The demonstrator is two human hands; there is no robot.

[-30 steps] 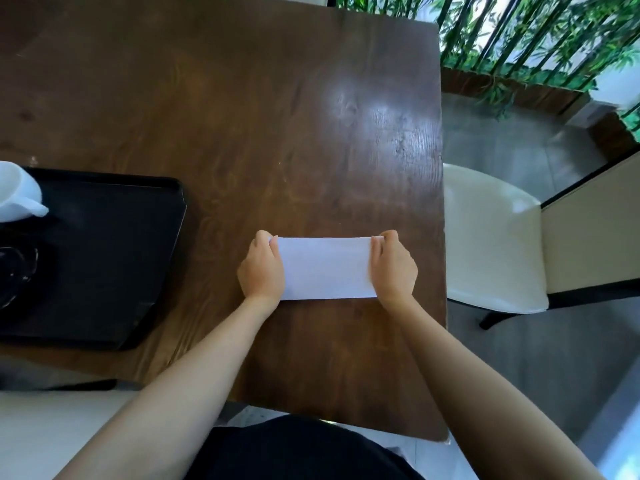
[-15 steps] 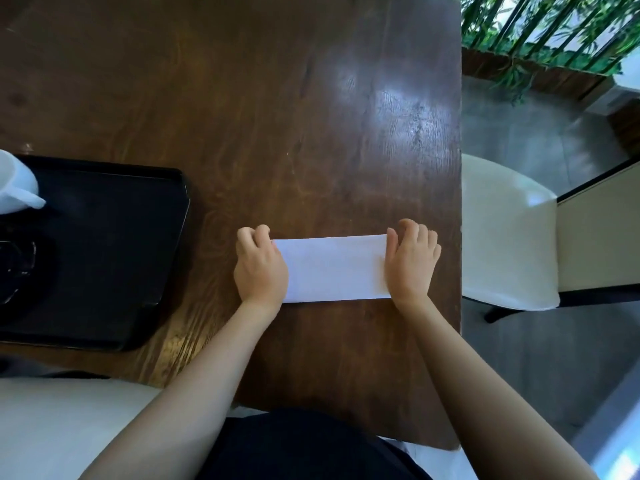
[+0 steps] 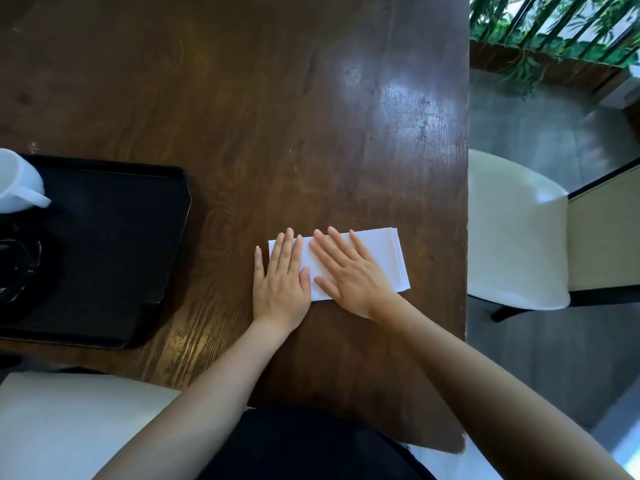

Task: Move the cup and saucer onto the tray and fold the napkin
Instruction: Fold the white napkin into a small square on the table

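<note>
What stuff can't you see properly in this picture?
- White cup, head view: the picture's left edge cuts it off, so its inside is unseen.
- Dark glass saucer on the black tray: also cut by the left edge, and dim.
- Napkin: the left hand and right hand lie flat over it, hiding its left part.

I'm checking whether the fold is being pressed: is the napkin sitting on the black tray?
No, the napkin lies on the wooden table right of the tray, under both flat hands.
</note>
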